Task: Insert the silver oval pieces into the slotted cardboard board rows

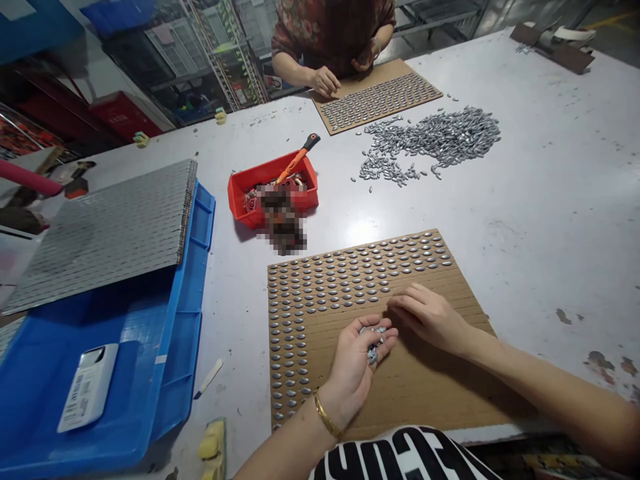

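A brown cardboard sheet (400,373) lies in front of me, with rows of small silver almond-shaped pieces (345,270) along its far and left sides. My left hand (361,353) is palm up over the middle of the sheet, its fingers curled round a small heap of the silver pieces. Just right of it, my right hand (427,313) is palm down near the end of a row. Its fingertips are pressed together at the cardboard; whether a piece is between them is hidden.
Beyond the sheet stands a red tray (234,200) with an orange-handled tool (295,163). Loose silver pieces (450,137) are heaped back right. Across the table a person's hand (326,81) works over another cardboard sheet (395,70). A blue crate (200,220) with a white device (89,387) is left.
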`<state>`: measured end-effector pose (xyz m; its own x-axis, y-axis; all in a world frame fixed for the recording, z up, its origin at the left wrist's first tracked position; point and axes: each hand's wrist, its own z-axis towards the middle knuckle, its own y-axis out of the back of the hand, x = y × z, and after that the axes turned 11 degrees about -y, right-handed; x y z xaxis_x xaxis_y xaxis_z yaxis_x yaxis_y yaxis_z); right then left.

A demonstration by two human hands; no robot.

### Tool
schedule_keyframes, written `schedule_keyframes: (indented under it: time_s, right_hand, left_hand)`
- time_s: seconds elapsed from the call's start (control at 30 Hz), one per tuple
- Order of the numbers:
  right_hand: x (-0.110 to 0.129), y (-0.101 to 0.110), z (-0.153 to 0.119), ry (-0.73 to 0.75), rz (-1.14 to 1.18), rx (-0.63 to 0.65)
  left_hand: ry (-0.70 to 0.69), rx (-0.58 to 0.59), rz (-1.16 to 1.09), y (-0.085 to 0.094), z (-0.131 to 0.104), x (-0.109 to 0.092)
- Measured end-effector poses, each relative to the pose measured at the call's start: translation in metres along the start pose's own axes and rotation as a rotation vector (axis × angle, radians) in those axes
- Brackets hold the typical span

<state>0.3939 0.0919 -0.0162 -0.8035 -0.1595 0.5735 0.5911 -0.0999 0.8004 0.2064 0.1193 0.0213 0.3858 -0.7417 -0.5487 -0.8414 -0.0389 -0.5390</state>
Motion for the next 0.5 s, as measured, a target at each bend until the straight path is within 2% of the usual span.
schedule_keyframes:
  time_s: [0.17, 0.33, 0.5]
  right_hand:
    - [-0.0132, -0.0056, 0.0032, 0.034, -0.057, -0.024]
    - [-0.0139, -0.0074, 0.0069, 0.059, -0.161, -0.025]
    - [-0.0122, -0.0069, 0.0091, 0.040, -0.236, 0.011]
  left_hand:
    - [0.002, 0.003, 0.014, 0.0005, -0.0025, -0.0022]
    - [0.051, 0.003, 0.025, 0.0007, -0.0043, 0.0010]
    - [0.042, -0.002, 0.000, 0.0001, -0.0047, 0.0026]
